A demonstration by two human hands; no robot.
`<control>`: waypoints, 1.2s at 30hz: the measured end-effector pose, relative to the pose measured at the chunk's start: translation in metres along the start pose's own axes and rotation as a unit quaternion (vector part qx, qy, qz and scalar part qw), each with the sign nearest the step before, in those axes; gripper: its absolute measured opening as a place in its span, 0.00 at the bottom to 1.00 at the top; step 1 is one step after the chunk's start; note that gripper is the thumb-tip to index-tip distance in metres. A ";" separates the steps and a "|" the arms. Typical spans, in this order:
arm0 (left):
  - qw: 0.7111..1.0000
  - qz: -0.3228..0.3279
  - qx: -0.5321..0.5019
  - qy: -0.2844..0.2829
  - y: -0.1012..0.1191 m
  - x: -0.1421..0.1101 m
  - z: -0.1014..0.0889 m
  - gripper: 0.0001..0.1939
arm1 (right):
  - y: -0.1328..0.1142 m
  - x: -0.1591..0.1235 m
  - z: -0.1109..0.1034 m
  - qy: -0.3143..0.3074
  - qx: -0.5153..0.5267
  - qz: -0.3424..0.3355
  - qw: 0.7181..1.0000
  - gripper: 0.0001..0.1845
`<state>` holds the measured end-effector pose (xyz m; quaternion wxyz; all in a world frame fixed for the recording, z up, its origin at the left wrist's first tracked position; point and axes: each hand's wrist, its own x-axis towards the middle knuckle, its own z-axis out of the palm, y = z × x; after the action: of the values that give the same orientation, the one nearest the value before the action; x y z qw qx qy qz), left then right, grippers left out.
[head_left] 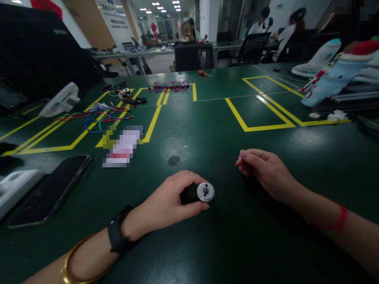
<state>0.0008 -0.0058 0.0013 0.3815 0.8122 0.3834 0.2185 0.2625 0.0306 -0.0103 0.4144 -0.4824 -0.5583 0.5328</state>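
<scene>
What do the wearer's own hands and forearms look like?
The left hand and right hand are ungloved, and no sleeves show. On the left, a black watch-like band and, farther up, a gold-coloured bangle; on the right, a red bracelet.

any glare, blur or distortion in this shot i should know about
Head view: ceiling lights blow out to white, and soft glare spots the green table; head view: a pixelated patch masks the pale item; head view: wide-angle stretch seems to lean things near the sides; head view: the metal cylinder in the left hand looks fairly sharp.
</scene>
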 end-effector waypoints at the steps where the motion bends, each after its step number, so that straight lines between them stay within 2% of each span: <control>1: 1.000 0.000 0.000 0.000 0.000 0.000 0.000 0.15 | 0.000 0.000 0.000 -0.001 0.003 0.000 1.000 0.16; 6: 1.000 0.002 0.004 0.001 -0.001 0.000 0.001 0.16 | -0.001 0.000 0.000 -0.005 -0.018 -0.007 1.000 0.16; 9: 1.000 0.003 0.002 0.003 0.000 0.000 0.001 0.15 | -0.009 -0.003 0.004 -0.040 -0.136 -0.040 0.989 0.16; 12: 1.000 0.002 0.002 0.003 0.000 0.000 0.000 0.14 | -0.017 -0.009 0.013 -0.142 -0.297 -0.127 0.936 0.12; 14: 1.000 0.003 0.004 0.003 0.001 0.001 0.001 0.14 | -0.022 -0.016 0.021 -0.171 -0.348 -0.188 0.903 0.10; 18: 1.000 0.000 0.021 0.008 0.000 0.001 0.002 0.12 | -0.030 -0.027 0.034 -0.116 -0.340 -0.255 0.898 0.11; 20: 1.000 -0.004 0.029 0.006 0.000 0.001 0.002 0.12 | -0.033 -0.028 0.040 -0.118 -0.339 -0.268 0.894 0.10; 23: 1.000 -0.002 0.029 0.004 -0.001 0.001 0.002 0.12 | -0.037 -0.027 0.045 -0.129 -0.336 -0.274 0.892 0.07; 28: 1.000 -0.005 0.021 0.005 0.000 0.001 0.002 0.13 | -0.038 -0.022 0.038 -0.100 -0.268 -0.233 0.930 0.05; 30: 1.000 -0.002 0.011 0.004 0.000 0.001 0.001 0.13 | -0.036 -0.021 0.028 -0.136 -0.286 -0.220 0.923 0.05; 33: 1.000 0.000 0.002 0.001 0.001 0.001 0.001 0.14 | -0.029 -0.020 0.015 -0.214 -0.342 -0.197 0.894 0.06; 36: 1.000 -0.005 0.001 -0.002 0.001 0.001 0.000 0.14 | -0.020 -0.018 0.007 -0.244 -0.360 -0.178 0.883 0.07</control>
<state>0.0016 -0.0058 0.0019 0.3820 0.8113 0.3869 0.2148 0.2570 0.0120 0.0099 0.1502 -0.3457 -0.8716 0.3133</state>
